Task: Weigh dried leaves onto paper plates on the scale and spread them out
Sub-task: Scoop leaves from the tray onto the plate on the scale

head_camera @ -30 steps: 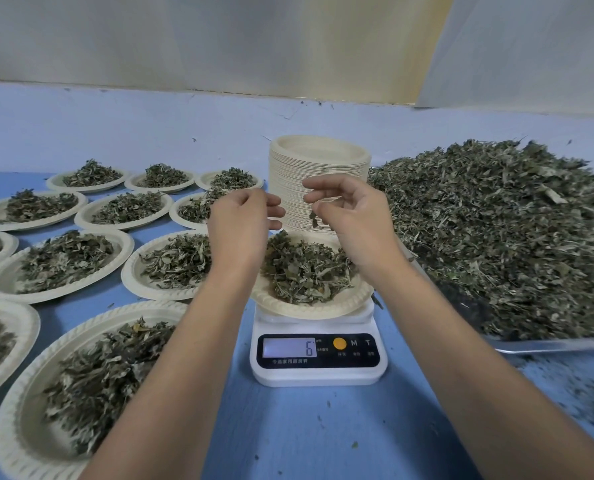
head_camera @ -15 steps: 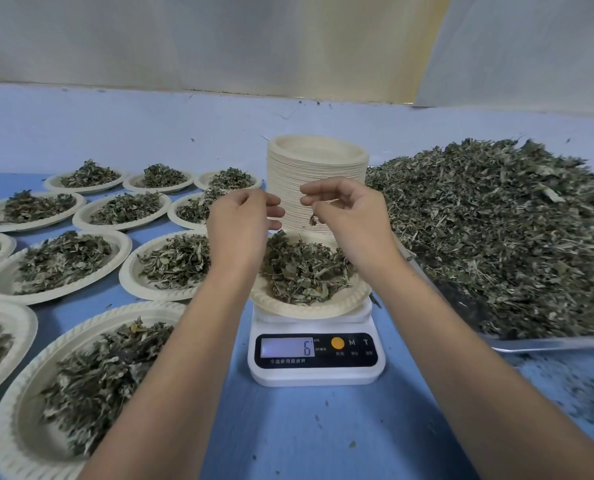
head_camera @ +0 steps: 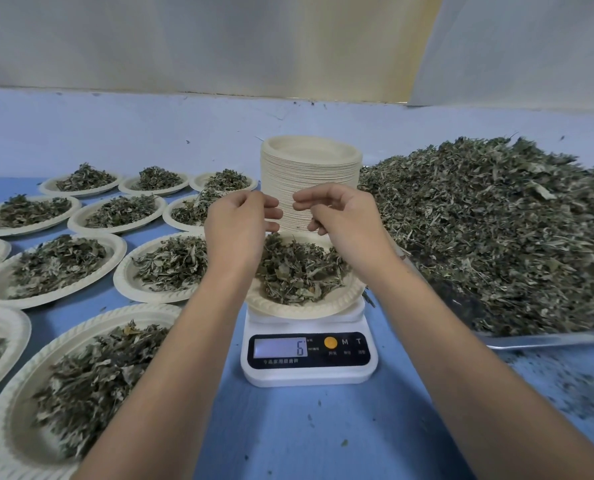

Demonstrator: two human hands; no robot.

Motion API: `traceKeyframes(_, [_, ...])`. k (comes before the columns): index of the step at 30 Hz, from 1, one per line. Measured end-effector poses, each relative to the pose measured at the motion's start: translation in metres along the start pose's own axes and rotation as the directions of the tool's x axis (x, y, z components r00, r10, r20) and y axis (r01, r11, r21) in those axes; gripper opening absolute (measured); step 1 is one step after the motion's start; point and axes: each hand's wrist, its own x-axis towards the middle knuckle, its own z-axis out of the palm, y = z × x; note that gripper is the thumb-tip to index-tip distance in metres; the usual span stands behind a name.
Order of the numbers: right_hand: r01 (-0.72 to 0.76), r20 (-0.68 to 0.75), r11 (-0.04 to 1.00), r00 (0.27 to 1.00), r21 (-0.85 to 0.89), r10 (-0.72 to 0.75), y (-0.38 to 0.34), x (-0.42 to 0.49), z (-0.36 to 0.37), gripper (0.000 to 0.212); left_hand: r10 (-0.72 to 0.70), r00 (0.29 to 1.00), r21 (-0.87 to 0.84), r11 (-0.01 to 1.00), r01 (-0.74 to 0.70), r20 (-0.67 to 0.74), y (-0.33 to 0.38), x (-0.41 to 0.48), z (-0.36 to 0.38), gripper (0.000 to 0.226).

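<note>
A white digital scale [head_camera: 308, 372] stands on the blue table, and its display reads 6. On it sits a paper plate [head_camera: 288, 310] holding a heap of dried leaves [head_camera: 299, 271]. My left hand [head_camera: 238, 225] and my right hand [head_camera: 344, 216] hover just above the far side of that plate, fingertips facing each other a small gap apart. Both hands have loosely curled fingers, and I see no leaf between them. A large pile of loose dried leaves [head_camera: 496, 230] lies to the right.
A tall stack of empty paper plates [head_camera: 311, 168] stands right behind the scale. Several leaf-filled plates [head_camera: 56, 268] cover the table to the left and front left. The big pile rests on a metal tray [head_camera: 548, 341]. Leaf crumbs dot the blue table [head_camera: 306, 438].
The small bit of leaf seen at my right fingertips earlier is no longer visible. Both hands stay above the plate, and the scale reading stays at 6.
</note>
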Motion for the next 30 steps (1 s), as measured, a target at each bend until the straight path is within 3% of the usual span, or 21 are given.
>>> traceKeyframes(5, [0.011, -0.038, 0.999, 0.999, -0.037, -0.013, 0.004, 0.001, 0.002, 0.012, 0.000, 1.000, 0.004, 1.000, 0.000, 0.007, 0.000, 0.000, 0.000, 0.027])
traceKeyframes(11, [0.023, -0.033, 0.999, 0.999, -0.041, -0.024, 0.004, 0.001, 0.004, 0.003, 0.004, 1.000, -0.008, 1.000, -0.004, 0.015, 0.000, 0.000, 0.000, 0.026])
traceKeyframes(22, [0.003, -0.029, 0.999, 1.000, 0.041, -0.002, 0.005, 0.005, -0.006, 0.016, -0.035, 0.996, -0.095, 0.995, 0.043, 0.081, 0.014, -0.010, 0.011, 0.026])
traceKeyframes(27, [-0.093, -0.099, 0.994, 0.991, -0.064, 0.086, 0.016, 0.013, -0.040, 0.016, -0.038, 0.981, -0.146, 0.987, 0.067, 0.192, 0.026, -0.026, 0.043, 0.026])
traceKeyframes(30, [-0.224, -0.212, 0.902, 0.965, -0.369, 0.153, 0.029, 0.017, -0.074, 0.019, -0.052, 0.973, -0.150, 0.985, 0.088, 0.227, 0.029, -0.034, 0.067, 0.027])
